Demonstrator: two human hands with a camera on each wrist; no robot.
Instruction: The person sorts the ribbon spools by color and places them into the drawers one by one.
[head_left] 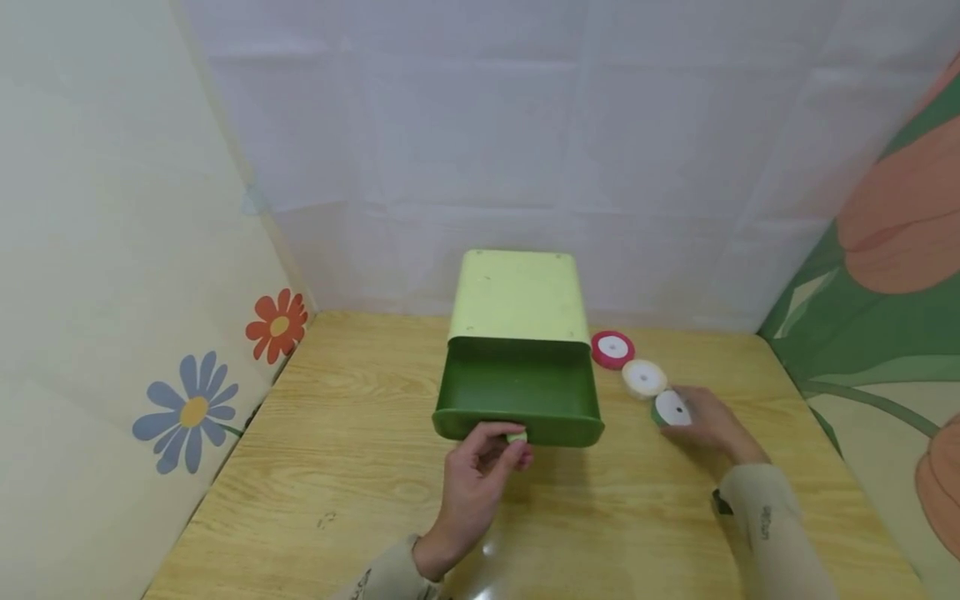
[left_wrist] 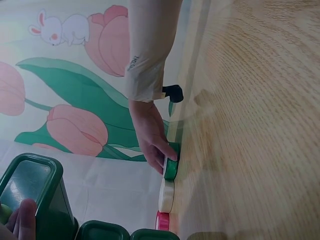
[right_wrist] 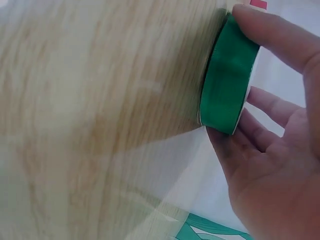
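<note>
A light green box cabinet [head_left: 521, 296] stands on the table with its top dark green drawer [head_left: 480, 423] pulled out; bare drawer floor shows inside. My left hand [head_left: 468, 487] pinches the drawer's small pale green knob [head_left: 517, 437] between thumb and fingers. To the right, my right hand [head_left: 711, 423] grips a spool of green ribbon [right_wrist: 227, 75] by its edge, thumb on one side and fingers on the other. The spool's white face is up, close on the table. Beside it lie a cream ribbon spool [head_left: 637, 372] and a deep pink ribbon spool [head_left: 602, 357], in a slanting row.
The wooden table [head_left: 360, 450] reaches back to a wall hung with white sheeting [head_left: 480, 150]. Lower dark green drawers [left_wrist: 102, 231] show in the left wrist view. Flower-patterned panels [head_left: 900, 333] flank the table. A dark band [head_left: 722, 502] sits at my right cuff.
</note>
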